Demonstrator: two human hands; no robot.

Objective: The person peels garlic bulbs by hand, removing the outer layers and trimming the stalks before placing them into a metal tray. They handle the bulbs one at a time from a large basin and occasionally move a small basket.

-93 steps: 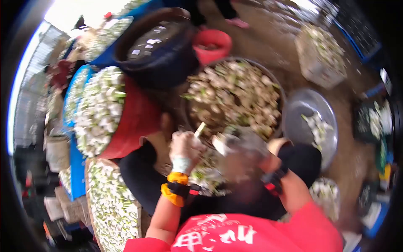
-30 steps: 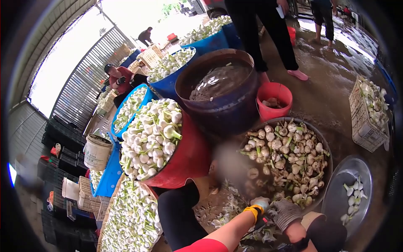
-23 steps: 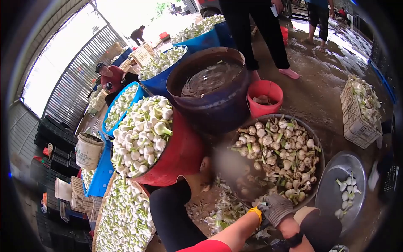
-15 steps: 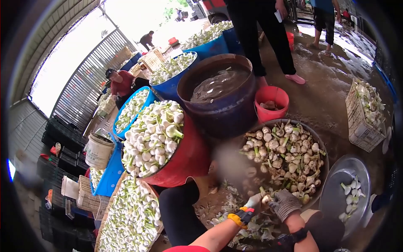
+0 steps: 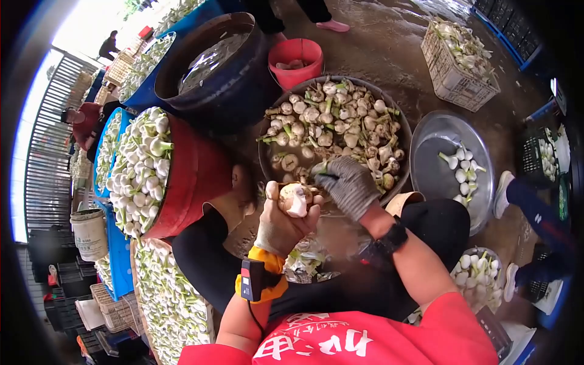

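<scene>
My left hand, in a pale glove, holds a garlic bulb palm up. The bulb is partly white and partly covered in brown skin. Close beside it, my right hand in a grey knit glove has its fingers curled in. A short green piece that looks like a garlic stem shows at its fingertips. Just beyond both hands is a wide round basin heaped with soil-stained garlic bulbs. To the right, a metal basin contains several clean white garlic bulbs.
A red tub piled with white garlic stands left, near a large dark drum of water. A red bucket sits behind the round basin. A garlic-filled crate is back right. Another person's leg reaches in at right.
The view has tilted down and turned right. My hands have come apart from over the basin's near edge; the left now turns palm up with a bulb whose white part shows.
</scene>
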